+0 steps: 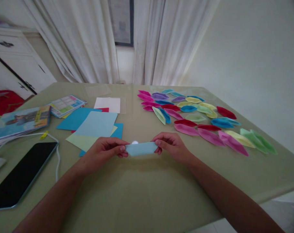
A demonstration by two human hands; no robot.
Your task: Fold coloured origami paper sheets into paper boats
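Note:
Between my two hands is a folded light blue paper (141, 149), held up a little above the table with its long side running left to right. My left hand (108, 148) pinches its left end between thumb and fingers. At the right end, my right hand (170, 145) grips it the same way. A small round white thing (135, 142) shows just behind the paper's upper edge; I cannot make out what it is. To the left lie loose paper sheets, a light blue one (98, 123) on top. Many folded paper boats or petal shapes (185, 128) spread at the right.
A black-screened phone (23, 174) and a white cable (58, 158) lie at the left of the table (142, 194). Behind them are a booklet (21, 121) and a colourful card (67, 105). White curtains (89, 38) hang beyond the far edge, and a wall stands at the right.

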